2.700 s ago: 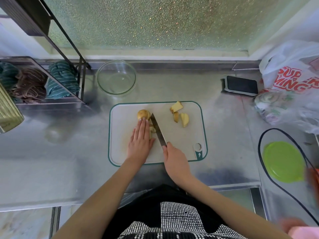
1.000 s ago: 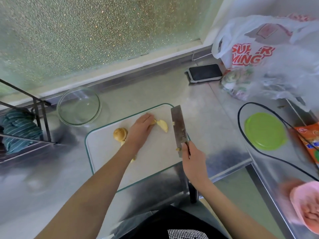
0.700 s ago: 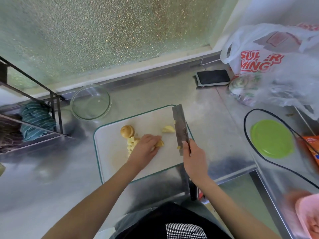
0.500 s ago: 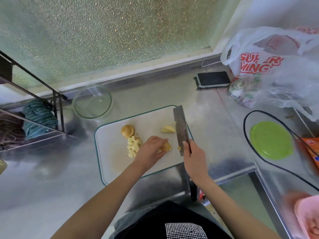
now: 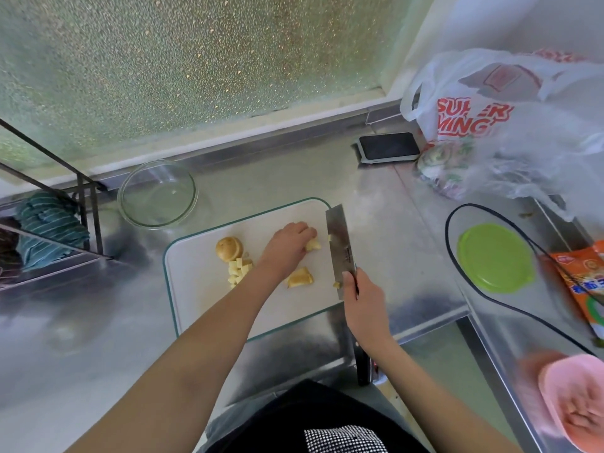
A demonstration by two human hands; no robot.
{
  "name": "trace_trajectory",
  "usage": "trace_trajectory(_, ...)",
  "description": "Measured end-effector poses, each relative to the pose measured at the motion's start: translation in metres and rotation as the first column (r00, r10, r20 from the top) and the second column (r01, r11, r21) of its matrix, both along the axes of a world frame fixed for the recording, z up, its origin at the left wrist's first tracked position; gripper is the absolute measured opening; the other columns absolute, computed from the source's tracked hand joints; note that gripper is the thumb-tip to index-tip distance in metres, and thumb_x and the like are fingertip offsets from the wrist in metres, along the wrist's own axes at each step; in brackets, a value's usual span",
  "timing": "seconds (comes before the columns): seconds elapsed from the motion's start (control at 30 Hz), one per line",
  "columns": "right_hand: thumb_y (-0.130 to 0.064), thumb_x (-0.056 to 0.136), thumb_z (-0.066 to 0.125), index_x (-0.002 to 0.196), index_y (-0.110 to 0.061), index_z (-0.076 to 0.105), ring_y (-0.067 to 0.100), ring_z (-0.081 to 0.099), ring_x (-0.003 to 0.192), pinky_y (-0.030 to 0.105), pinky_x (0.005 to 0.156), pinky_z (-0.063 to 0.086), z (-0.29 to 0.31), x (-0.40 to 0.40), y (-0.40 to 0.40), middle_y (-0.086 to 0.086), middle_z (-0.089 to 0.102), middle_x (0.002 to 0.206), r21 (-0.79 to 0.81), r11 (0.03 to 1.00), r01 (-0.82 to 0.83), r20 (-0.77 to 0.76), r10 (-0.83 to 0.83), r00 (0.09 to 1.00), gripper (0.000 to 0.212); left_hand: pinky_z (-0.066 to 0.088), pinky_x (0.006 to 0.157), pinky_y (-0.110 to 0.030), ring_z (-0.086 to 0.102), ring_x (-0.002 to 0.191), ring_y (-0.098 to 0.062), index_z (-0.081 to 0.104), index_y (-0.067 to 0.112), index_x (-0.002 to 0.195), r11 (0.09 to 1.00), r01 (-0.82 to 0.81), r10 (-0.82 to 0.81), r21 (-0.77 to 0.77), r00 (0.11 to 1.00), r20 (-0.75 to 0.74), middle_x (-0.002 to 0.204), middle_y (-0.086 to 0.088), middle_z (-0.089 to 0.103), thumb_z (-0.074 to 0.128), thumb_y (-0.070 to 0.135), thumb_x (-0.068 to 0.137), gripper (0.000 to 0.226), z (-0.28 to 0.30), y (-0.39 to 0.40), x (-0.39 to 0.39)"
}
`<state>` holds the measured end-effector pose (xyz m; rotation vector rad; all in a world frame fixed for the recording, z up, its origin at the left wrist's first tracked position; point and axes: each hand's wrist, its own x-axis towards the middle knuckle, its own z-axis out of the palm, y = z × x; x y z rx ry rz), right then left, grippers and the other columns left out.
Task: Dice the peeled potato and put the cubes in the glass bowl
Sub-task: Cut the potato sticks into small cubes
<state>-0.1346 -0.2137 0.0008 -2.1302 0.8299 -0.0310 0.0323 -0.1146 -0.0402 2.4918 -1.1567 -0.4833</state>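
A white cutting board (image 5: pixel 202 299) with a green rim lies on the steel counter. On it are a rounded potato end (image 5: pixel 229 248), a small heap of cubes (image 5: pixel 239 270) and a wedge (image 5: pixel 300 277). My left hand (image 5: pixel 287 245) grips another potato wedge (image 5: pixel 313 245) near the board's far right corner. My right hand (image 5: pixel 364 300) holds a cleaver (image 5: pixel 340 248), its blade raised over the board's right edge with small bits stuck to it. The glass bowl (image 5: pixel 158 193) stands beyond the board's left corner, holding no cubes.
A wire rack (image 5: pixel 49 223) with folded cloths stands at the left. A phone (image 5: pixel 389 147), plastic bags (image 5: pixel 510 125), a green lid (image 5: pixel 495 258) inside a black cable loop, an orange packet (image 5: pixel 585 282) and a pink object (image 5: pixel 575 400) fill the right side.
My left hand left one wedge near the middle of the board and reached to the far right wedge, now gripping it. The cleaver stayed raised at the right edge.
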Motion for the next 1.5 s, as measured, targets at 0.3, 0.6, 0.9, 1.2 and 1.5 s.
trace_trajectory(0.3, -0.028, 0.1, 0.04, 0.071, -0.019, 0.039, 0.01, 0.041, 0.052, 0.023, 0.049, 0.031, -0.003, 0.003, 0.001, -0.005, 0.047, 0.059, 0.015, 1.0, -0.024, -0.024, 0.024, 0.999, 0.03, 0.039, 0.068, -0.032, 0.049, 0.099, -0.026, 0.05, 0.012, 0.105, 0.989, -0.104, 0.107, 0.102, 0.994, -0.019, 0.104, -0.007, 0.052, 0.057, 0.021, 0.086, 0.022, 0.011, 0.018, -0.019)
trace_trajectory(0.6, -0.029, 0.1, 0.039, 0.069, -0.02, 0.039, 0.009, 0.04, 0.05, 0.021, 0.047, 0.03, -0.005, 0.009, -0.003, -0.004, 0.046, 0.059, 0.02, 1.0, -0.02, -0.014, 0.02, 1.0, 0.032, 0.037, 0.095, -0.034, 0.044, 0.112, -0.025, 0.052, 0.018, 0.127, 0.989, -0.147, 0.143, -0.006, 0.969, -0.203, 0.128, -0.004, 0.052, 0.048, 0.006, 0.081, 0.048, 0.012, 0.031, -0.029)
trace_trajectory(0.9, -0.029, 0.1, 0.039, 0.071, -0.017, 0.043, 0.009, 0.045, 0.052, 0.016, 0.048, 0.036, -0.006, 0.005, -0.004, -0.004, 0.05, 0.061, 0.028, 1.0, -0.008, -0.026, 0.008, 1.0, 0.031, 0.042, 0.091, -0.034, 0.051, 0.106, -0.023, 0.065, 0.016, 0.107, 0.977, -0.207, 0.197, -0.058, 0.971, -0.136, 0.116, -0.001, 0.06, 0.059, 0.021, 0.088, 0.021, 0.005, 0.03, -0.034)
trace_trajectory(1.2, -0.028, 0.1, 0.039, 0.069, -0.016, 0.043, 0.012, 0.042, 0.052, 0.024, 0.049, 0.032, -0.008, 0.006, -0.008, -0.001, 0.049, 0.06, 0.044, 0.999, -0.018, -0.012, 0.018, 1.0, 0.033, 0.051, 0.073, -0.045, 0.051, 0.098, -0.03, 0.056, 0.003, 0.104, 0.993, 0.07, -0.076, 0.092, 0.995, 0.071, 0.108, -0.014, 0.059, 0.047, 0.016, 0.093, 0.019, 0.007, 0.037, -0.03)
trace_trajectory(1.5, -0.028, 0.1, 0.039, 0.066, -0.022, 0.036, 0.011, 0.04, 0.052, 0.024, 0.049, 0.031, -0.009, 0.008, -0.01, -0.003, 0.044, 0.059, 0.035, 0.999, -0.012, -0.029, 0.013, 0.999, 0.035, 0.047, 0.082, -0.029, 0.059, 0.092, -0.019, 0.066, 0.015, 0.107, 0.928, -0.364, 0.326, -0.078, 0.897, -0.299, 0.105, -0.002, 0.066, 0.063, 0.017, 0.085, 0.023, 0.018, 0.036, -0.033)
